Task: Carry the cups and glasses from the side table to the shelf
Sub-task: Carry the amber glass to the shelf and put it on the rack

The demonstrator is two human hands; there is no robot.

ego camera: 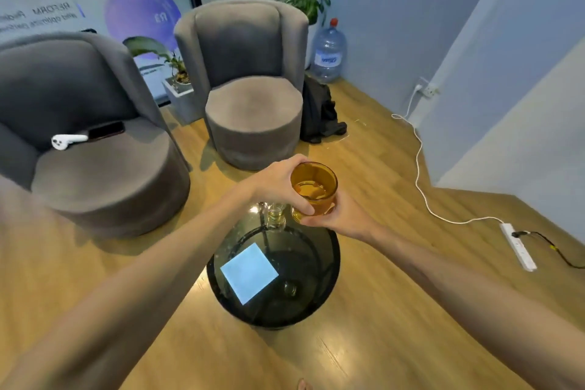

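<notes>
An amber glass (314,188) is gripped by curled left hand (278,182) and right hand (340,215) fingers, a clear glass (276,215) half hidden behind, wall lettering mirrored, barely legible.

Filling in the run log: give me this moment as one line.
stage: carrying | left hand: grips amber glass | right hand: holds its base | side table: clear glass remains | shelf: not visible
</notes>
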